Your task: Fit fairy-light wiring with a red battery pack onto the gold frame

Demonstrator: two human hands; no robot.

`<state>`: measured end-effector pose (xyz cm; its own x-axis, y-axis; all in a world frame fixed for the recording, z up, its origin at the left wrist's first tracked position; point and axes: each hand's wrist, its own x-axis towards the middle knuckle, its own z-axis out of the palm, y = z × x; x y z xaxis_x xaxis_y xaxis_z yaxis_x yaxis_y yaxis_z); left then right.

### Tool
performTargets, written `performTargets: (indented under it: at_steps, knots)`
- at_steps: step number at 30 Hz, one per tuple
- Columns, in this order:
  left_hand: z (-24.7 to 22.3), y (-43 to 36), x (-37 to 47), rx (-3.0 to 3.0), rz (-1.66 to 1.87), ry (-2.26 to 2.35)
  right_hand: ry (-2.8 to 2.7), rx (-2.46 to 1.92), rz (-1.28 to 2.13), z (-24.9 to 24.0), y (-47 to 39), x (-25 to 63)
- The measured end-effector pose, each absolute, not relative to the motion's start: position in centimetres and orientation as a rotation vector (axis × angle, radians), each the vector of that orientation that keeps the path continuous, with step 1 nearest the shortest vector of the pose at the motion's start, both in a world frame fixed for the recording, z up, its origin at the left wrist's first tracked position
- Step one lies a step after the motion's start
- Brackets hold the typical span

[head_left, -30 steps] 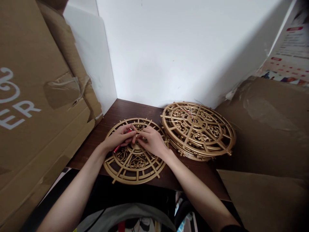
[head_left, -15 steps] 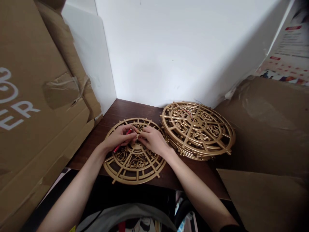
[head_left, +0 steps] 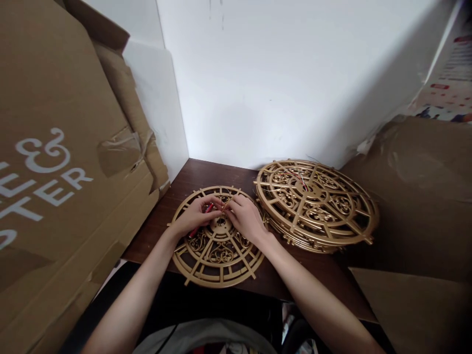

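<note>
A round gold openwork frame (head_left: 221, 284) with scrollwork lies flat on the dark brown tabletop. Over its centre, my left hand (head_left: 197, 216) is closed around a slim red tool (head_left: 193, 232), whose kind I cannot make out. My right hand (head_left: 244, 216) pinches a thin wire (head_left: 227, 202) just above the hub, and its fingertips meet those of my left hand. The fingers hide part of the wire. To the right, a stack of similar gold frames (head_left: 295, 228) carries loose thin wires (head_left: 300, 179) on top.
Dark brown wood makes up the tabletop (head_left: 201, 172). A large cardboard box (head_left: 73, 113) with white lettering stands on the left, and more cardboard (head_left: 416, 196) closes off the right. Behind the table rises a white wall (head_left: 265, 73).
The whole view has shifted, so the table and hands appear farther right and slightly lower. Both hands stay close together over the hub, with small finger movements.
</note>
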<state>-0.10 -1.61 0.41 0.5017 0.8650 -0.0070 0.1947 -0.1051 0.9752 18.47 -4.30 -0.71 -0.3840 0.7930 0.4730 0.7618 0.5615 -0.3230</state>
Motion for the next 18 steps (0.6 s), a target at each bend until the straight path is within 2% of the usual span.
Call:
performTargets:
  at_steps: [11, 18]
  knots:
    - [-0.54, -1.39, 0.12, 1.487, 0.750, 0.952, -2.135, -1.189, 0.079, 0.28, -4.38, 18.60]
    - [-0.09, -1.38, 0.64, 1.678, 0.712, 1.019, -2.166, -1.201, 0.078, 0.22, -4.22, 18.83]
